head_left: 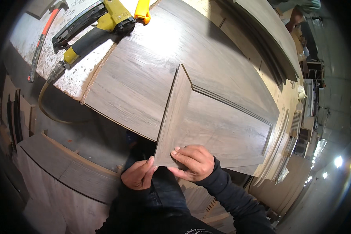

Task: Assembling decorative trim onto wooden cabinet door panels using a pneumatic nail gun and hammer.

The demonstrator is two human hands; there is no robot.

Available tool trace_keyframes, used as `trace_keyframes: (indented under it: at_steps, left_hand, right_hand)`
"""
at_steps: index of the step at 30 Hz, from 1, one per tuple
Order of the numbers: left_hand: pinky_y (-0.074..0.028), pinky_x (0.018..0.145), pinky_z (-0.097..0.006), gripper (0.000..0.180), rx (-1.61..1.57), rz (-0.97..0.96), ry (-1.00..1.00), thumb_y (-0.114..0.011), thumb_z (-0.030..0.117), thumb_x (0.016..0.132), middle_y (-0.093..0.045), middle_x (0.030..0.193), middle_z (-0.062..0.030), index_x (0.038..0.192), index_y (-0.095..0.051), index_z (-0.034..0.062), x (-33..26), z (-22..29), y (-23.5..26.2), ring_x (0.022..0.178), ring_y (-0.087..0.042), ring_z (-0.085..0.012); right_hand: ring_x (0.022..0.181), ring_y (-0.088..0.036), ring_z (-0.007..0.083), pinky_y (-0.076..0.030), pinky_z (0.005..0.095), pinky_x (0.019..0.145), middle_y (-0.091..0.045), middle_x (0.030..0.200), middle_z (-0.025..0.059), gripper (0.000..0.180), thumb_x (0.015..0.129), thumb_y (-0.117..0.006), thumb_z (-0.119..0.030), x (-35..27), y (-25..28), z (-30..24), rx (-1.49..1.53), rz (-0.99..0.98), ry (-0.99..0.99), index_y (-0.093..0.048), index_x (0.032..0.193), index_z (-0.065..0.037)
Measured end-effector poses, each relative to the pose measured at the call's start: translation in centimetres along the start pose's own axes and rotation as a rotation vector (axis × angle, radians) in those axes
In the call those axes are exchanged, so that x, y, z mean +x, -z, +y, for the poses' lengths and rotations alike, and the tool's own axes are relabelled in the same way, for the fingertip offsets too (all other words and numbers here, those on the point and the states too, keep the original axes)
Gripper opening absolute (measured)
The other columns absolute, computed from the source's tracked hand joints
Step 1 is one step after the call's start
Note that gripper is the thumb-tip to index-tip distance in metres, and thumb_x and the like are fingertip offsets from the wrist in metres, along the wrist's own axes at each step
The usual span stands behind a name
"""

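Note:
Both my hands are at the near edge of a grey wood-look panel (226, 124), which has a narrow strip (171, 113) of the same finish along its left side and stepped, dark-lined edges on its far and right sides. My left hand (139, 174) pinches the strip's near left corner between thumb and fingers. With its fingers on top and the thumb low at the edge, my right hand (195, 162) grips the near edge just to the right. Beneath the panel lies a larger grey wood-look board (140, 62) on the bench.
A yellow and black nail gun (105, 29) with an air hose (43, 105) lies at the far left, beside an orange-handled hammer (46, 33) and a yellow-orange tool (143, 11). Stacked boards (273, 35) stand at the far right. More planks (82, 171) sit low at the left.

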State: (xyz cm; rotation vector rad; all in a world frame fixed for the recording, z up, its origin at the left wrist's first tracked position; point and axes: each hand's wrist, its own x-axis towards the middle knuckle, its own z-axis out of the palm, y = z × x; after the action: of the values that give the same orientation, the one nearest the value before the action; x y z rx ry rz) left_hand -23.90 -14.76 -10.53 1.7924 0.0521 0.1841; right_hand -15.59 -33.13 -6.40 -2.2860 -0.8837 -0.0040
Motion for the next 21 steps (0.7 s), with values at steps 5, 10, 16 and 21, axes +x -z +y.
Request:
trace_keyframes:
  at_steps: [5, 10, 16, 21]
  left_hand:
    - [-0.05, 0.057, -0.027, 0.021, 0.175, -0.002, -0.184, -0.067, -0.003, 0.073, -0.064, 0.078, -0.0113, 0.093, -0.063, 0.0011, 0.3, -0.7, 0.4, 0.064, -0.063, -0.0216]
    - [-0.048, 0.051, -0.026, 0.01, 0.515, 0.022, -0.434, -0.07, 0.007, 0.071, -0.064, 0.071, -0.0062, 0.079, -0.064, 0.0086, -0.4, -1.6, 0.4, 0.058, -0.061, -0.018]
    - [-0.049, 0.055, -0.029, 0.017, 0.306, 0.118, -0.15, -0.077, 0.009, 0.059, -0.064, 0.068, -0.0076, 0.069, -0.063, 0.0064, 4.0, 2.0, 3.2, 0.06, -0.062, -0.0227]
    - [-0.045, 0.075, -0.041, 0.051, 0.743, 0.237, -0.538, -0.069, 0.015, 0.064, -0.059, 0.099, -0.0184, 0.112, -0.056, 0.0011, 16.8, 0.7, 9.6, 0.086, -0.055, -0.0366]
  right_hand:
    - [0.072, -0.06, 0.0202, -0.048, 0.028, 0.064, -0.063, 0.085, 0.007, 0.038, 0.058, -0.08, -0.018, 0.2, 0.0, 0.0, 0.022, 0.016, -0.008, -0.067, 0.091, -0.004]
    - [0.073, -0.06, 0.0232, -0.048, 0.03, 0.06, -0.06, 0.098, 0.0132, 0.038, 0.063, -0.078, -0.022, 0.1, 0.2, 0.5, 0.096, 0.014, 0.011, -0.065, 0.093, -0.003]
    - [0.068, -0.056, 0.0202, -0.046, 0.029, 0.061, -0.058, 0.112, 0.0106, 0.041, 0.064, -0.075, -0.025, -0.1, 0.9, 0.3, -0.013, -0.023, 0.045, -0.065, 0.102, -0.01]
    - [0.065, -0.054, 0.0197, -0.045, 0.0283, 0.06, -0.058, 0.112, 0.0093, 0.043, 0.064, -0.074, -0.025, -0.5, 0.8, 0.4, -0.04, -0.026, 0.039, -0.064, 0.103, -0.011]
